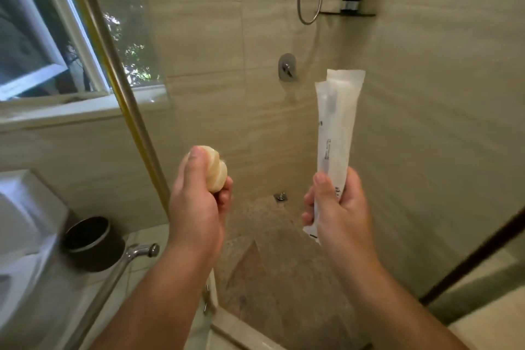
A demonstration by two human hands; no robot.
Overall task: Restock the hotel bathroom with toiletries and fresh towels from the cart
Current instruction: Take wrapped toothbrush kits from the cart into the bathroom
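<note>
Two packets [338,122] jut above right hand's [339,207] grip, soaps [218,172] above left hand's [196,207].

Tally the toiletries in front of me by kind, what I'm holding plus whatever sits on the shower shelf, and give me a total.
In the right hand, long white plastic sachets: 2
In the left hand, pale round soap bundle: 1 (bars inside unclear)
On the black wall shelf, small dark bottle: 1
Total: 4
</note>
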